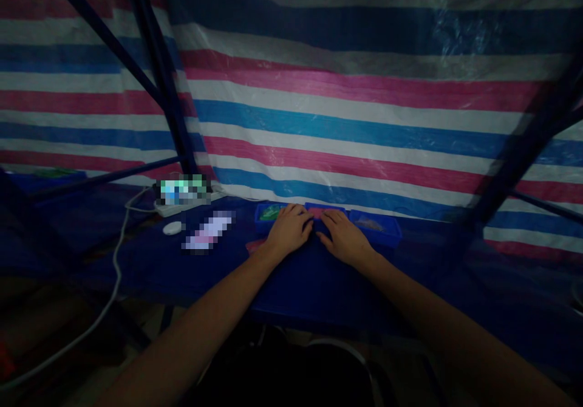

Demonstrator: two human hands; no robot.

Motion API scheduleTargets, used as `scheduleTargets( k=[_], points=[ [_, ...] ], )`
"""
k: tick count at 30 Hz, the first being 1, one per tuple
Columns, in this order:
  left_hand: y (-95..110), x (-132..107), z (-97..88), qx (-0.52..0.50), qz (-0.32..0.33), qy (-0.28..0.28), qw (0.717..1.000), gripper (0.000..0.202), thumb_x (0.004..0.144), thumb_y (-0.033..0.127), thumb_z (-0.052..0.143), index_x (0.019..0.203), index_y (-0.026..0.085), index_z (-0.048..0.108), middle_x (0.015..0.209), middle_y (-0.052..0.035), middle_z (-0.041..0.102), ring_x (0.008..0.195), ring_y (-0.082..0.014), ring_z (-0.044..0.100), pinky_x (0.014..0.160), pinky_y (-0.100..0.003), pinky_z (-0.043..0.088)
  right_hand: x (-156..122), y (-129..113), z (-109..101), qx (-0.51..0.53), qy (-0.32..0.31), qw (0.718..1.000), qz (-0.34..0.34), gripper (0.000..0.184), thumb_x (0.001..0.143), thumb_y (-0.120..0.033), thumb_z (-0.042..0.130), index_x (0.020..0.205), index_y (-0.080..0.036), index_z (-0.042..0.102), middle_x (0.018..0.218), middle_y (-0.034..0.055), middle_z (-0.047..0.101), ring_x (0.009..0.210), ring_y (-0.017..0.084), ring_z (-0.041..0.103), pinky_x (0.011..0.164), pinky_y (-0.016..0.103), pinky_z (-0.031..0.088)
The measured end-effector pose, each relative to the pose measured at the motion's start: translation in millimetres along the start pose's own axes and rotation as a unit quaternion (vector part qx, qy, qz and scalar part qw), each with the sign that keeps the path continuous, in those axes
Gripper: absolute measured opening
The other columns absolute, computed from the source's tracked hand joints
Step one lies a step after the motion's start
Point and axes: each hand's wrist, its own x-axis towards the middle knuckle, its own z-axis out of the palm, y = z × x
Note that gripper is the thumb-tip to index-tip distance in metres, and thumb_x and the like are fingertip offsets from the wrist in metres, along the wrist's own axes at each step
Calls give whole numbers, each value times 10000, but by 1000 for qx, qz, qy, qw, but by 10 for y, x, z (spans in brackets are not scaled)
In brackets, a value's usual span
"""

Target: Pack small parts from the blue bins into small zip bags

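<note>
- The left hand (289, 229) lies palm down on the blue tabletop (218, 267). Its fingers (298, 211) are loosely bent and close together, and reach to the near rim of the middle tray (319, 210).
- The right hand (345, 237) lies palm down just beside the left one, the two nearly meeting at the thumbs. Its fingers (334, 215) are stretched toward the same tray.
- The light is dim, and I cannot tell whether the fingers of either hand pinch something small or only rest at the rim.
- The middle tray is small and blue and holds something reddish. It stands at the far edge of the tabletop, close against the striped tarp (364, 91), partly covered by both sets of fingertips.
- The left tray (268, 212), also blue, holds something green. It stands right against the middle one, just beside the left hand's knuckles.
- The right tray (378, 228) holds brownish contents, too dark to make out, and stands just beyond the right hand on the outer side.
- A small white round object (172, 228) lies on the tabletop well to the left of the hands.
- A white cable (119, 255) runs from the far left part of the tabletop over its edge and down toward the floor.
- The tarp hangs behind everything in red, white and blue bands, with dark poles (159, 79) crossing in front of it on the left.
</note>
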Motion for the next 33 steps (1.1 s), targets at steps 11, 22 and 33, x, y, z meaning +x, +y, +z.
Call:
scheduleTargets(
  k=[11, 22, 33],
  points=[
    [-2, 27, -266, 7, 18, 49, 999, 344, 944, 124, 476, 1226, 221, 647, 1194, -104, 615, 1199, -287, 484, 1059, -484, 405, -74, -804, -212, 74, -133, 980, -131, 357, 963, -271, 557, 1298, -152, 587, 1243, 141, 620, 1174, 269, 558, 1026, 431, 477],
    [-21, 21, -264, -24, 26, 57, 998, 302, 950, 139, 473, 1176, 191, 667, 1136, -104, 631, 1146, -271, 516, 1059, -464, 420, -160, -938, -115, 107, -161, 975, -106, 340, 981, -201, 528, 1315, -212, 591, 1252, 108, 679, 1172, 236, 616, 997, 387, 482],
    [6, 28, -218, -69, 43, 47, 996, 272, 944, 161, 509, 1154, 203, 677, 1125, -90, 637, 1144, -258, 534, 1079, -460, 418, -210, -498, -349, 9, -189, 972, -142, 122, 951, -161, 551, 978, -196, 665, 913, 78, 685, 937, 224, 618, 874, 346, 460]
  ],
)
